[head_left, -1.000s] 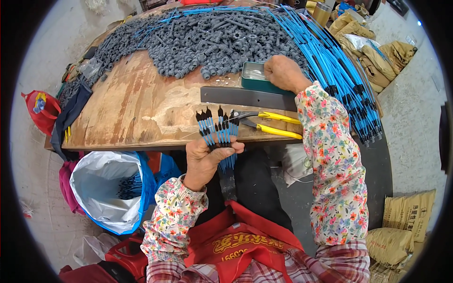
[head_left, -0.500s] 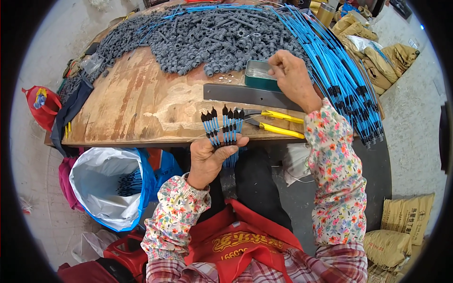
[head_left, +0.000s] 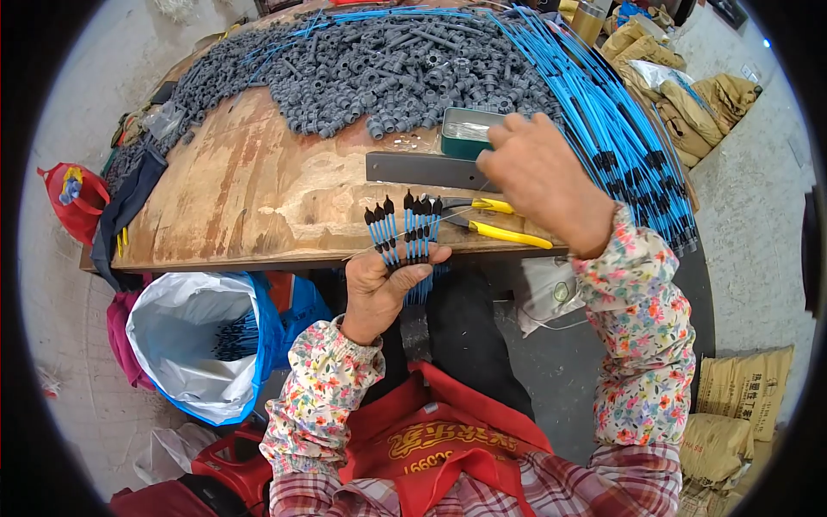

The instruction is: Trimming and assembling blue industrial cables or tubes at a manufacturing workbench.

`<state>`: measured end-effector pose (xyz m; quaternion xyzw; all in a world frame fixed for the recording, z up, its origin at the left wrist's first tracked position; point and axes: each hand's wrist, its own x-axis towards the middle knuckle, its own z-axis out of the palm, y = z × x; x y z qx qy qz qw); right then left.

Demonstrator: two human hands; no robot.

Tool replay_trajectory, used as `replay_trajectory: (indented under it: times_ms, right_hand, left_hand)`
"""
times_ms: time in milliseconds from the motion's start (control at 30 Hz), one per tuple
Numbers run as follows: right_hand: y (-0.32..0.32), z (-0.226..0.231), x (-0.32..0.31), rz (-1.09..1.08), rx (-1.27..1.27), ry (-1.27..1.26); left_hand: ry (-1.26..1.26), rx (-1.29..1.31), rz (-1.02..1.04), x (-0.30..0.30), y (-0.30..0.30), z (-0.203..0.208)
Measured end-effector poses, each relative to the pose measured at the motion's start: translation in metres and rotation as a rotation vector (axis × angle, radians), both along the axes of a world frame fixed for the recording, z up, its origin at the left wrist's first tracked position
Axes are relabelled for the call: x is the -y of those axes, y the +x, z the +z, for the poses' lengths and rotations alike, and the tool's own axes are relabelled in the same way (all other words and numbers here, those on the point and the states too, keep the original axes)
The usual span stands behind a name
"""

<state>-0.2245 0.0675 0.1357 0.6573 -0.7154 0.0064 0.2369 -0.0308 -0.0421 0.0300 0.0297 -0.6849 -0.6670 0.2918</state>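
Observation:
My left hand (head_left: 379,289) is closed around a fanned bundle of thin blue rods with black tips (head_left: 412,226), held upright at the table's front edge. A thin pale strand crosses the bundle. My right hand (head_left: 543,177) is raised over the table, its fingers curled and slightly smeared; what they pinch, if anything, is hidden. Just left of it stands a green tin (head_left: 461,145) containing thin pale pieces. Below that hand lie pliers with yellow handles (head_left: 508,236), their jaws partly behind the bundle. A dark grey metal bar (head_left: 422,169) lies between tin and pliers.
A wide heap of grey plastic fittings (head_left: 405,73) covers the table's back. Many long blue rods with black parts (head_left: 616,129) lie at the right edge. A lined blue bag (head_left: 185,319) holding similar rods stands at lower left. Brown sacks (head_left: 719,448) rest on the right.
My right hand has moved from the tin's rim toward me and to the right, now over the metal bar and pliers. My left hand still grips the rod bundle.

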Motion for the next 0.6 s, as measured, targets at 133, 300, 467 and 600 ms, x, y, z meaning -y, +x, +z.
replay_trajectory:
  times_ms: [133,300,467,600]
  right_hand:
    - [0.01,-0.012,0.008,-0.058,-0.105,0.139]
    - [-0.002,-0.014,-0.007,0.006,-0.029,-0.075]
    - [0.007,-0.013,-0.026,0.136,0.396,-0.338]
    - [0.028,-0.016,-0.032,0.209,0.682,-0.382]
  left_hand:
    - [0.004,-0.004,-0.008,0.0,-0.002,-0.001]
    - [0.023,-0.018,-0.013,0.0,-0.001,-0.002]
    - [0.008,-0.01,-0.003,0.002,-0.001,-0.001]
    - [0.013,-0.016,-0.014,0.002,-0.002,-0.002]
